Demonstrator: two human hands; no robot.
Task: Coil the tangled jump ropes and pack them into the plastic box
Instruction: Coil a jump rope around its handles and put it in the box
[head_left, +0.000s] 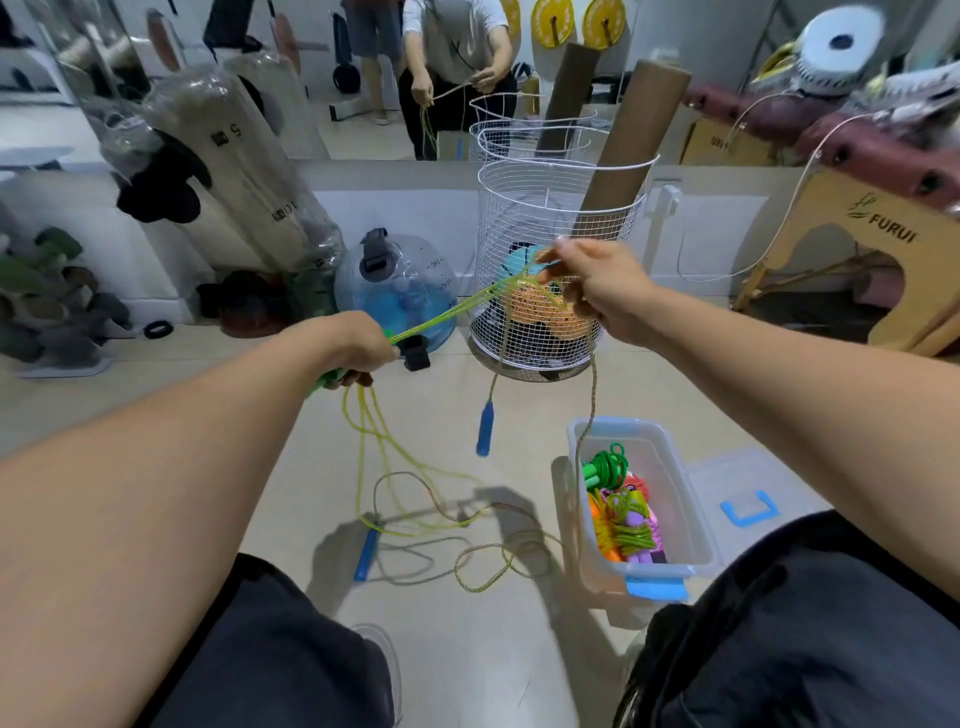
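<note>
Two ropes remain outside the plastic box. Left hand grips a green handle and a bunch of yellow-green rope strands; right hand pinches the same strands, drawn taut between the hands. From the right hand hangs a braided rope with blue handles, one handle dangling, the other handle on the floor amid loose loops. Several coiled ropes already lie in the box, which stands open on the floor near the right knee. Judged roughly half done: untangling, coiling and packing of these two remain.
</note>
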